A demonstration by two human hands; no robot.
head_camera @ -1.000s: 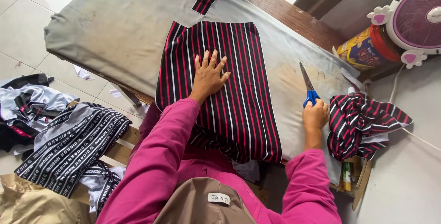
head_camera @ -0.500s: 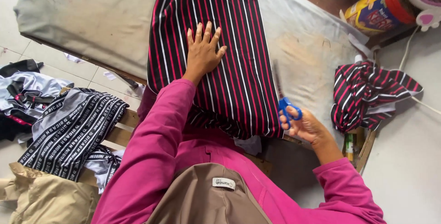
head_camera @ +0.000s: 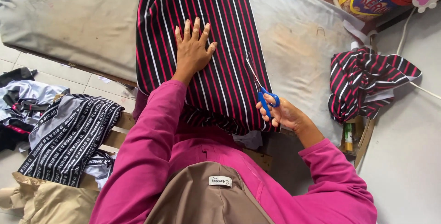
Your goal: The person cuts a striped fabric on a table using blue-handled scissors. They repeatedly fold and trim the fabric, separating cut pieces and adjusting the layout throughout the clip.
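1. One striped cloth [head_camera: 220, 68] lies on the grey counter [head_camera: 73, 22]; one bundle [head_camera: 367, 84] lies well right.
2. Left hand [head_camera: 193, 51] presses flat, fingers spread, on the cloth.
3. Right hand [head_camera: 281, 113] grips one pair of blue scissors [head_camera: 264, 93] at the cloth's right edge.

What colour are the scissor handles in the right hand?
Blue, seen in the head view: the scissors sit in the right hand.
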